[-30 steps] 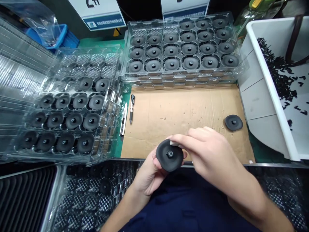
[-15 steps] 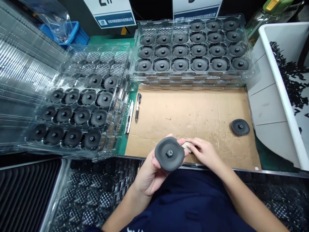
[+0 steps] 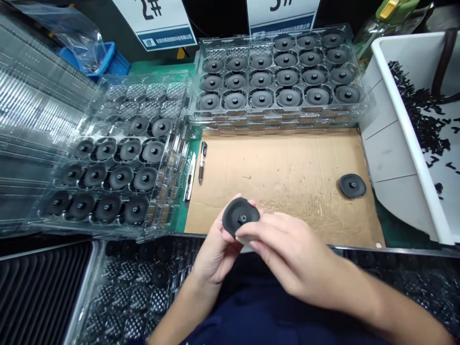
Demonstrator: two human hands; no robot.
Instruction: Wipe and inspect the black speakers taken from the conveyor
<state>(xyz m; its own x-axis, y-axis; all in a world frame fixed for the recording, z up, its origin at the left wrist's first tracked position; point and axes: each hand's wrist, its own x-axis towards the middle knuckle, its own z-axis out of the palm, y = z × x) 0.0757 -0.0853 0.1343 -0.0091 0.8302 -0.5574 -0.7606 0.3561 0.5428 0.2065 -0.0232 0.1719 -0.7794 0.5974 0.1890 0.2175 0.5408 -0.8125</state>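
My left hand (image 3: 215, 251) grips a round black disc (image 3: 239, 217) with a small hub in its middle, held just above the near edge of a brown cardboard sheet (image 3: 283, 172). My right hand (image 3: 287, 254) is closed, its fingers pinched against the disc's lower right rim over something small and pale that I cannot make out. Another black disc (image 3: 352, 185) lies loose on the cardboard at the right.
A clear tray (image 3: 168, 158) partly filled with black discs stands at the left, a fuller tray (image 3: 280, 76) at the back. A pen (image 3: 201, 162) lies at the cardboard's left edge. A white bin (image 3: 398, 143) with small black parts stands at the right.
My right hand moved from the disc's upper rim, out to its right side, then across its lower front. The disc shifted slightly left and up in my left hand.
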